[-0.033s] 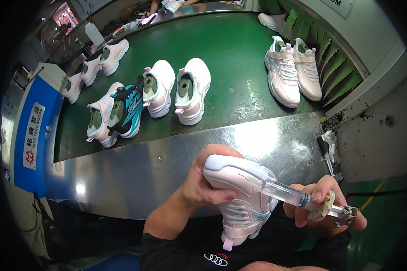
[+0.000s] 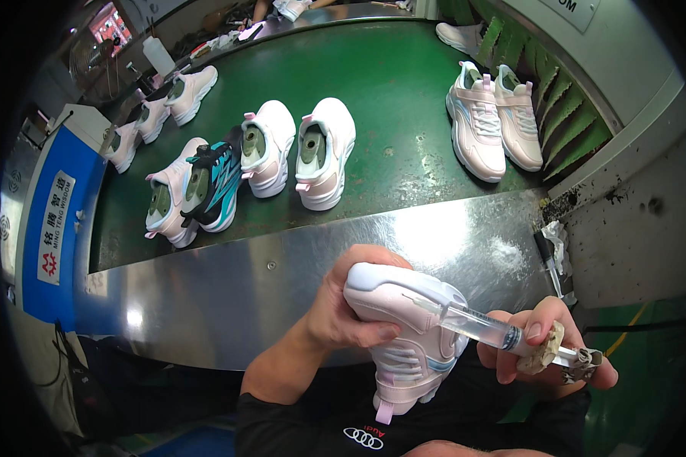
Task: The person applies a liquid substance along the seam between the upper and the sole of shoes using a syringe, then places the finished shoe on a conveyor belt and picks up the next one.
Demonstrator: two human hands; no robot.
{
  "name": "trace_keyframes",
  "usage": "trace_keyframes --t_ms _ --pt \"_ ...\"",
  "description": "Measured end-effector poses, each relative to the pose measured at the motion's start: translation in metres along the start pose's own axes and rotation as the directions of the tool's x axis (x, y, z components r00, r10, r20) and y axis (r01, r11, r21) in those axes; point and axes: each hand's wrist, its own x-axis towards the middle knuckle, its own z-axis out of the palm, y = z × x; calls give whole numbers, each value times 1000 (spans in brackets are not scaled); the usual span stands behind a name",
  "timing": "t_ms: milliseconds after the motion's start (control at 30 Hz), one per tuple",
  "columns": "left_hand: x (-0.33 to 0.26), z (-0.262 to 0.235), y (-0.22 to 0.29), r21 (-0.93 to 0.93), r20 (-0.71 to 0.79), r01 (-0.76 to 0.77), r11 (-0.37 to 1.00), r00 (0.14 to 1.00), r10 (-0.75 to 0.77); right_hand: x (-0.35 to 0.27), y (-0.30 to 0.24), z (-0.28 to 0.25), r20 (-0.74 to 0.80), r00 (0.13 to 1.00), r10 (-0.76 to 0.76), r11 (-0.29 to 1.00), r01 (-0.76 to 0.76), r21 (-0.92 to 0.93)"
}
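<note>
My left hand [image 2: 341,308] is closed around the toe end of a pale pink sneaker [image 2: 392,308], thumb on the upper. The sneaker is tilted in front of my body, its white sole edge facing up and its heel loop hanging low. In my right hand [image 2: 543,327] is a clear syringe [image 2: 476,325] with liquid in it, fingers round the barrel's rear and the plunger end. Dirty, crumpled wrapping covers the syringe's flange and plunger end. Its thin needle lies over the sneaker's side, close to the sole seam; whether the tip touches cannot be told.
A steel ledge [image 2: 229,305] borders the green conveyor belt [image 2: 404,114]. Several pink sneakers and one black-and-teal sneaker [image 2: 215,183] stand at left; a pink pair [image 2: 480,126] stands at right by green curtain strips [image 2: 568,114]. A black-handled tool [image 2: 547,255] lies at the ledge's right end.
</note>
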Motion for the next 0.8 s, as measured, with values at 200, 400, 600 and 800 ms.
trace_keyframes --t_ms 200,400,600,800 --pt "-3 5 8 52 29 3 999 1000 -5 2 0 2 -16 999 51 999 -51 -5" --pt "-3 6 8 25 10 5 1000 1000 -6 2 1 4 -51 996 71 997 -70 19" --pt "-3 5 8 17 -43 13 1000 999 -13 -3 13 -10 58 997 -56 996 52 73" --pt "-3 -2 8 48 -76 48 998 996 -44 -6 17 -13 52 994 -96 994 93 59"
